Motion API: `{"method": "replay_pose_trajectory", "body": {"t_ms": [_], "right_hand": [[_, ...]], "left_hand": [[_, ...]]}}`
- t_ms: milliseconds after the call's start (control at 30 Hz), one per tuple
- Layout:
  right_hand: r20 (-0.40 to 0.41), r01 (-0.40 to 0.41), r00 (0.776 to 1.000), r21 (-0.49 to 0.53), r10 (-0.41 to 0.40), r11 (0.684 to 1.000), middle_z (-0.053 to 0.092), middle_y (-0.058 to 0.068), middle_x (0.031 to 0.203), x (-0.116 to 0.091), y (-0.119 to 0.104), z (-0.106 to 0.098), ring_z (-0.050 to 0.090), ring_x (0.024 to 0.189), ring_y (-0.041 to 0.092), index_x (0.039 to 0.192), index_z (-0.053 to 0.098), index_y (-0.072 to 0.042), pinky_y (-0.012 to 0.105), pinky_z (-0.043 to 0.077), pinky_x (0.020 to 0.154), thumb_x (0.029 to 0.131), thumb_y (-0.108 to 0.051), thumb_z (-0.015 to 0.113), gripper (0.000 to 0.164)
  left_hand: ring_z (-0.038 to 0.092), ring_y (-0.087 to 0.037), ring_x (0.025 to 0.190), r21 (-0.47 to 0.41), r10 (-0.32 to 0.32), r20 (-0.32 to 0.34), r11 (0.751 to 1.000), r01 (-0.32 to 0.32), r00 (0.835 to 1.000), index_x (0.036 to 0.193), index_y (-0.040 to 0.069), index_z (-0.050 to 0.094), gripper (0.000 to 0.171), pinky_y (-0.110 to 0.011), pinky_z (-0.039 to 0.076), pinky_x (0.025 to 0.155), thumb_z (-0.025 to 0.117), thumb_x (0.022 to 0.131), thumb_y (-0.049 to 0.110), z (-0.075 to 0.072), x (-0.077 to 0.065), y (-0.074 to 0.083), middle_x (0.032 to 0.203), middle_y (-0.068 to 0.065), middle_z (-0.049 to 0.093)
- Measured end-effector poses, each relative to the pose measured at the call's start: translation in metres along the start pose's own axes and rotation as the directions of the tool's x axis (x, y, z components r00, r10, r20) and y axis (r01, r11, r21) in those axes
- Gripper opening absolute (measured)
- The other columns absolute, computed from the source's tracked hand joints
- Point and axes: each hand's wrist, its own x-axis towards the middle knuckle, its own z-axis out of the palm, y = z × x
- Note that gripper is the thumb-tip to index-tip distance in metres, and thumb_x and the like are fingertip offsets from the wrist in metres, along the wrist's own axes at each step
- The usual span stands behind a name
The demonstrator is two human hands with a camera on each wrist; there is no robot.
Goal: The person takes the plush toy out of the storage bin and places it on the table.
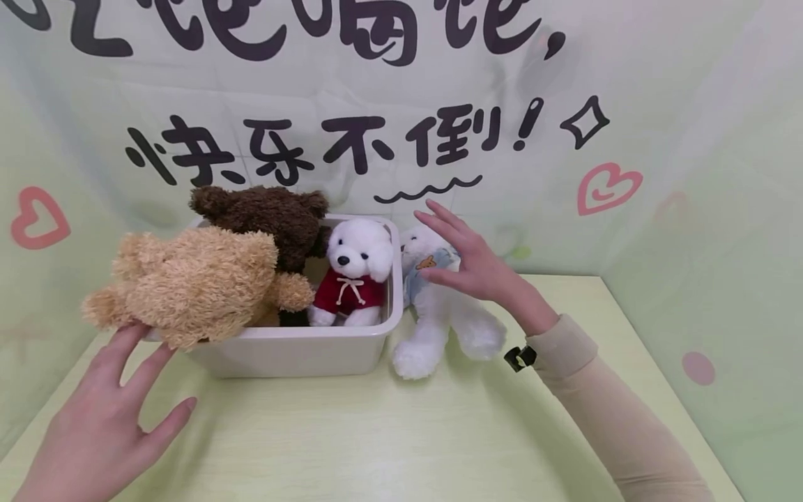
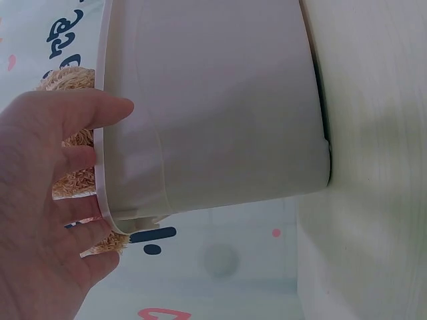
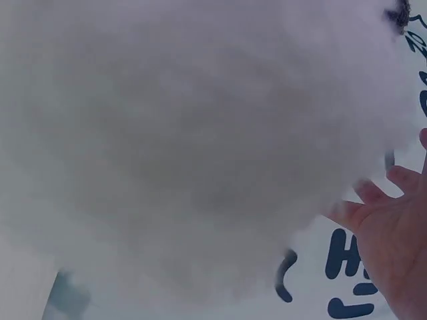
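A white storage bin [image 1: 295, 352] holds several plush toys. My left hand [image 1: 100, 425] is at the bin's left front corner, fingers spread, fingertips against a shaggy tan teddy bear [image 1: 201, 279] that lies over the left rim. In the left wrist view the thumb lies near the bin's outer wall [image 2: 227, 113]. To the right of the bin, a white plush toy [image 1: 423, 341] in a light blue top leans against it. My right hand [image 1: 473, 265] is spread in front of that toy's upper body, partly hiding it; contact is unclear. Blurred white fur [image 3: 200, 147] fills the right wrist view.
Inside the bin are a dark brown plush bear [image 1: 270, 216] at the back and a white plush dog [image 1: 357, 258] in a red top at the right. The bin stands on a pale wooden table [image 1: 351, 439]. Behind hangs a printed cloth backdrop [image 1: 502, 174].
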Motion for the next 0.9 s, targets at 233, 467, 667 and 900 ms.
{"method": "replay_pose_trajectory", "body": {"t_ms": [233,467,667,900], "right_hand": [[0.089,0.065,0.994,-0.006,-0.064,0.998,0.022,0.009,0.169,0.024,-0.025,0.0,0.024,0.154,0.024,0.159,0.038,-0.011,0.05,0.031,0.119,0.089,-0.04,0.081,0.086],[0.208,0.112,0.973,-0.043,-0.101,0.993,0.018,0.01,0.17,0.05,-0.047,0.005,0.02,0.154,0.022,0.161,0.034,-0.012,0.044,0.027,0.121,0.088,-0.038,0.082,0.091],[0.29,0.183,0.945,-0.077,-0.154,0.98,0.013,0.012,0.171,0.076,-0.068,0.012,0.017,0.155,0.019,0.163,0.027,-0.011,0.038,0.023,0.122,0.09,-0.046,0.078,0.095],[0.401,0.26,0.895,-0.109,-0.197,0.959,0.005,0.013,0.171,0.109,-0.115,0.032,0.007,0.156,0.014,0.165,0.017,-0.012,0.035,0.014,0.123,0.086,-0.054,0.079,0.109]], "left_hand": [[0.04,-0.051,0.134,0.001,0.007,-0.008,1.0,-0.007,1.0,0.125,-0.004,0.06,0.088,-0.027,0.013,0.123,0.034,0.097,0.075,0.0,0.0,0.003,0.142,-0.031,0.046],[0.042,-0.051,0.13,-0.003,0.015,-0.015,1.0,-0.015,1.0,0.123,-0.004,0.061,0.085,-0.027,0.014,0.123,0.034,0.098,0.073,0.0,0.001,0.006,0.141,-0.032,0.046],[0.042,-0.051,0.13,0.003,0.004,-0.013,1.0,-0.004,1.0,0.123,-0.004,0.061,0.085,-0.047,0.035,0.108,0.033,0.099,0.072,0.001,0.0,0.008,0.141,-0.032,0.046],[0.043,-0.051,0.13,-0.004,0.005,-0.024,1.0,-0.006,1.0,0.123,-0.004,0.061,0.085,-0.04,0.031,0.117,0.035,0.099,0.072,0.001,-0.002,0.007,0.141,-0.033,0.046]]}}
